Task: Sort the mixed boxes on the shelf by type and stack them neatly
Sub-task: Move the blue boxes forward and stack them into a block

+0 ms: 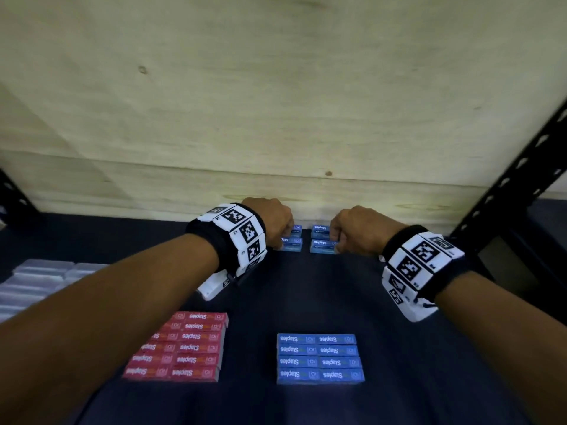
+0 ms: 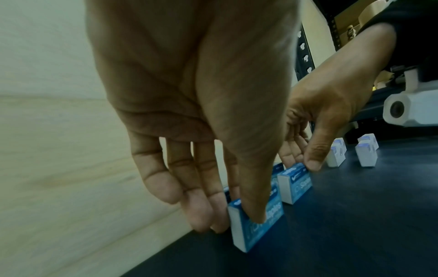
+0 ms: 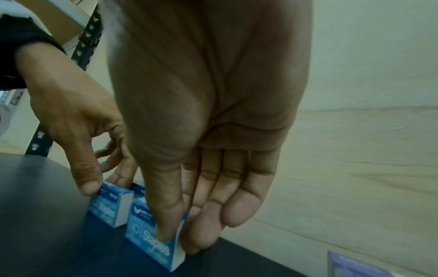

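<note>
At the back of the dark shelf [image 1: 306, 296], by the wooden wall, stand small blue staples boxes in two pairs. My left hand [image 1: 280, 240] pinches the left front blue box [image 1: 291, 244], thumb on its front face and fingers behind; up close the left hand [image 2: 232, 219] holds that box [image 2: 265, 230]. My right hand [image 1: 337, 244] pinches the right front blue box [image 1: 322, 247], and the right hand [image 3: 182, 239] shows on that box [image 3: 147, 238]. A second blue box [image 1: 320, 230] stands behind it. Near me lie a red stack [image 1: 184, 348] and a blue stack [image 1: 319, 358].
Clear plastic cases [image 1: 36, 283] lie at the left edge of the shelf. A black perforated shelf post [image 1: 521, 167] rises at the right. Small white-and-blue boxes [image 2: 366, 153] stand further right along the shelf. The wooden back wall [image 1: 276, 102] is directly behind the hands.
</note>
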Available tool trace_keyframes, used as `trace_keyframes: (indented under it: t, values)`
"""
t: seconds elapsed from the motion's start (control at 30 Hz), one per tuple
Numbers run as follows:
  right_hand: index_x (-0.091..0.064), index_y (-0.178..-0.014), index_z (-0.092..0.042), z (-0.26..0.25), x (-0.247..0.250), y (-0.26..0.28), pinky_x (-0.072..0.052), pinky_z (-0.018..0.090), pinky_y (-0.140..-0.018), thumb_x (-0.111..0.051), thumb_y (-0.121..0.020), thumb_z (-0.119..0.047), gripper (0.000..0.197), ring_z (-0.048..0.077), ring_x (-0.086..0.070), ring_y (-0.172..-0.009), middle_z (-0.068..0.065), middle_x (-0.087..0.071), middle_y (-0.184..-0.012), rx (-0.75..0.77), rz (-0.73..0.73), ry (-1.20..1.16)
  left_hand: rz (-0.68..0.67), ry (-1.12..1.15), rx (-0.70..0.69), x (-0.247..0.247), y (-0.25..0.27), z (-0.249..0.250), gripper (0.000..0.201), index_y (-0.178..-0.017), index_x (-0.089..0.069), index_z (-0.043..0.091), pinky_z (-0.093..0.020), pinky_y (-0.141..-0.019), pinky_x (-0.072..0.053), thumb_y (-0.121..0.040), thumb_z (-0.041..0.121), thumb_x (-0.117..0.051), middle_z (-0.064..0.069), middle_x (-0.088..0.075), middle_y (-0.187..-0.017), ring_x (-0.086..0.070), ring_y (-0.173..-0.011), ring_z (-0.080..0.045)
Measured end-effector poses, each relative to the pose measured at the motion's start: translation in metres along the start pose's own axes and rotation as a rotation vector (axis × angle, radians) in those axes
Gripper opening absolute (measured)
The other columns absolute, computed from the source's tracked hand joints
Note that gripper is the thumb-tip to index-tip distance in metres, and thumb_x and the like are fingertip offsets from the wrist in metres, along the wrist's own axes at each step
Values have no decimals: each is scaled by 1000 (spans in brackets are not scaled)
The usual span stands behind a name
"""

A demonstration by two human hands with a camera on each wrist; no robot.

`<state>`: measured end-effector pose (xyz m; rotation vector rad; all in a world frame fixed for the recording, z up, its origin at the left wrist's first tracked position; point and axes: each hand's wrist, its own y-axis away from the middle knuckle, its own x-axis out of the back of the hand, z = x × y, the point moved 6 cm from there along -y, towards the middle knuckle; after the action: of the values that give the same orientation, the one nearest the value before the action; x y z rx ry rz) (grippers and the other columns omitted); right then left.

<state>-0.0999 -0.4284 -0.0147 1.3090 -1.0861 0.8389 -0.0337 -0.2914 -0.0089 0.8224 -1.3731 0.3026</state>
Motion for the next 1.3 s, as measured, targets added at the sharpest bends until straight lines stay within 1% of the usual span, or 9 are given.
trace_keyframes:
  t: [0.23, 0.47, 0.57, 0.7, 0.83, 0.97, 1.03, 1.13, 1.3]
  values:
    - [-69, -101, -19, -6, 0, 14, -42, 24, -73, -76, -85, -22, 17, 13, -58, -83, -7, -61, -85, 2, -46, -43, -53, -1, -22, -5, 14, 7, 31, -113, -66, 26, -29, -71, -45, -84, 35, -73, 5, -64, -111, -57, -91, -18]
    - [-71, -94, -21, -17, -9, 45, -45, 23, -71, -77, -84, -24, 12, 10, -61, -78, -10, -65, -81, 41, -130, -34, -137, 19, -90, -14, 42, 22, 34, -117, -67, 19, -27, -76, -44, -85, 31, -73, 1, -65, -116, -60, -105, -21]
    - [-71, -93, -22, -21, -15, 59, -45, 21, -64, -77, -83, -23, 12, 7, -60, -68, -9, -68, -80, 42, -171, -44, -151, 26, -124, -19, 57, 30, 35, -119, -66, 16, -24, -77, -40, -87, 28, -71, -1, -65, -119, -58, -109, -20]
    - [-72, -92, -20, -26, -25, 72, -47, 19, -64, -78, -82, -22, 12, 9, -64, -70, 0, -76, -89, 51, -215, -45, -172, 33, -149, -25, 72, 38, 35, -118, -67, 15, -22, -78, -40, -87, 29, -72, -1, -66, -119, -59, -108, -19]
    - [-74, -96, -17, -28, -30, 85, -51, 21, -71, -77, -82, -21, 15, 10, -66, -72, 1, -77, -91, 60, -223, -46, -179, 50, -161, -29, 85, 45, 32, -116, -69, 15, -21, -75, -40, -86, 27, -73, 0, -68, -114, -60, -95, -15]
    - [-75, -97, -16, -29, -34, 95, -46, 18, -61, -78, -81, -20, 17, 6, -62, -62, 2, -77, -92, 58, -231, -55, -210, 64, -164, -32, 94, 47, 27, -111, -72, 18, -15, -59, -40, -85, 27, -74, 1, -71, -109, -56, -80, -7]
    - [-75, -97, -16, -29, -35, 98, -48, 18, -63, -78, -81, -19, 16, 4, -60, -61, 1, -77, -92, 59, -240, -65, -235, 74, -166, -34, 97, 48, 27, -111, -72, 19, -12, -55, -37, -85, 25, -73, 0, -71, -109, -56, -78, -6]
    - [-76, -98, -16, -28, -37, 102, -53, 23, -74, -77, -82, -18, 16, 4, -61, -63, 0, -77, -92, 57, -259, -74, -246, 67, -175, -35, 101, 50, 26, -112, -72, 19, -11, -54, -36, -86, 24, -72, 0, -70, -109, -53, -64, 1]
    - [-76, -99, -16, -29, -38, 107, -51, 21, -72, -76, -83, -18, 16, 0, -60, -59, -3, -76, -89, 75, -272, -84, -267, 46, -189, -36, 108, 54, 26, -115, -71, 21, -16, -66, -40, -88, 24, -70, 2, -70, -111, -47, -58, 6]
